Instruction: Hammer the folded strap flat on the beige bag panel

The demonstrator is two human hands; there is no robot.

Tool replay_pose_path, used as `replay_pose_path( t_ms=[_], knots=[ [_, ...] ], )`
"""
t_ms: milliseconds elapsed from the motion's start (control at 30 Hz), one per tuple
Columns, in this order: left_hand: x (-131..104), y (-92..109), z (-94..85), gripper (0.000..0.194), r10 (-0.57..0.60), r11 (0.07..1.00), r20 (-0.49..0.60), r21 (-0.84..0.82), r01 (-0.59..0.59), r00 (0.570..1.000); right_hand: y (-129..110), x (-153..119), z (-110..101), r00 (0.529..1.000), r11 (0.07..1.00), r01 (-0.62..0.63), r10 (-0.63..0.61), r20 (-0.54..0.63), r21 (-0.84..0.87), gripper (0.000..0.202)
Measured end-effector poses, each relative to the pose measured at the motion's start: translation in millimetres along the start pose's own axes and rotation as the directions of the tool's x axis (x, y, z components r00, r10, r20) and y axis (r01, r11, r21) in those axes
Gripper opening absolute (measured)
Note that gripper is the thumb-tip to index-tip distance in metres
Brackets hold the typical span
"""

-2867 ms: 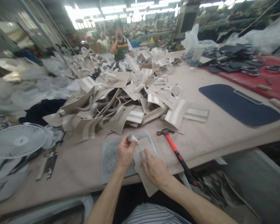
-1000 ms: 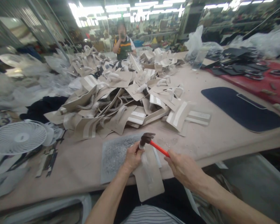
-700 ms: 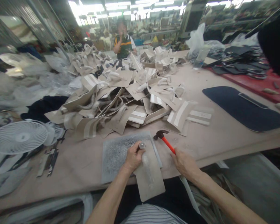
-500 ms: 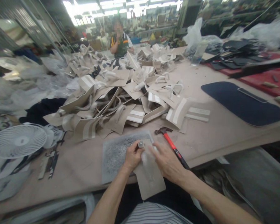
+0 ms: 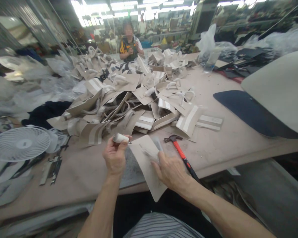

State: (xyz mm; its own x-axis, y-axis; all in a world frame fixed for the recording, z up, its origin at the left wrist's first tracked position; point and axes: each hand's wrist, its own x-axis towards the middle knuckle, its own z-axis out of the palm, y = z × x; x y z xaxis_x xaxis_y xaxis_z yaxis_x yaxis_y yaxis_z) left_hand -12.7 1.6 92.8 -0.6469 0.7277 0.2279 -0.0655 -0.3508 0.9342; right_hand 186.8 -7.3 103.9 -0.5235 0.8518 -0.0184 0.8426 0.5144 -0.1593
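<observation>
My left hand [image 5: 115, 157] is closed around a short white-handled tool [image 5: 121, 138]. Its thick round end faces left and its thin dark tip points right, close to the beige panel's edge; its exact kind I cannot make out. My right hand [image 5: 170, 167] grips the plastic-wrapped handle on a beige bag panel [image 5: 149, 172]. That panel is tilted above the table's front edge. A speckled grey board [image 5: 132, 173] lies beneath, partly hidden by the hands and panel. Just right of the board lies a claw hammer [image 5: 180, 150] with a red and black handle.
A large heap of beige panels with wrapped handles [image 5: 124, 105] covers the table's middle. A white fan [image 5: 20, 143] and several thin tools [image 5: 52, 168] are at left. A dark blue panel [image 5: 245, 110] lies at right, with a large pale panel [image 5: 283, 89] over it. A person [image 5: 130, 46] is behind the heap.
My left hand has moved left and up with the tool, away from the panel. My right hand now grips the panel, which is tilted more. The pale panel has appeared over the blue one.
</observation>
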Motion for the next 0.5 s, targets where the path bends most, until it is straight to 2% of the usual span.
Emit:
replay_pose_path(
  t_ms=[33,100,200,333,400,500],
  knots=[
    [-2,5,-0.5,0.032,0.020,0.999,0.052,0.050,-0.022,0.998,-2,-2,2,0.998,0.997,-0.061,0.060,0.020,0.045,0.030],
    [-10,1,0.6,0.028,-0.026,0.990,0.168,0.138,0.003,0.986,-6,-7,13,0.992,0.985,-0.118,0.110,0.066,0.123,0.034],
    [-24,-28,5.5,0.023,-0.156,0.971,0.273,0.218,0.097,0.949,-13,-19,39,0.983,0.973,-0.140,0.114,0.145,0.184,0.033],
    [-36,-68,13.6,0.025,-0.262,0.953,0.321,0.236,0.191,0.910,-18,-29,58,0.969,0.962,-0.179,0.136,0.209,0.207,0.042],
    [-38,-78,17.7,0.028,-0.294,0.950,0.332,0.209,0.234,0.896,-17,-30,59,0.966,0.951,-0.200,0.151,0.210,0.237,0.047],
    [-39,-83,19.0,0.030,-0.324,0.944,0.316,0.171,0.283,0.892,-10,-29,60,0.966,0.928,-0.215,0.158,0.203,0.303,0.049]
  ],
)
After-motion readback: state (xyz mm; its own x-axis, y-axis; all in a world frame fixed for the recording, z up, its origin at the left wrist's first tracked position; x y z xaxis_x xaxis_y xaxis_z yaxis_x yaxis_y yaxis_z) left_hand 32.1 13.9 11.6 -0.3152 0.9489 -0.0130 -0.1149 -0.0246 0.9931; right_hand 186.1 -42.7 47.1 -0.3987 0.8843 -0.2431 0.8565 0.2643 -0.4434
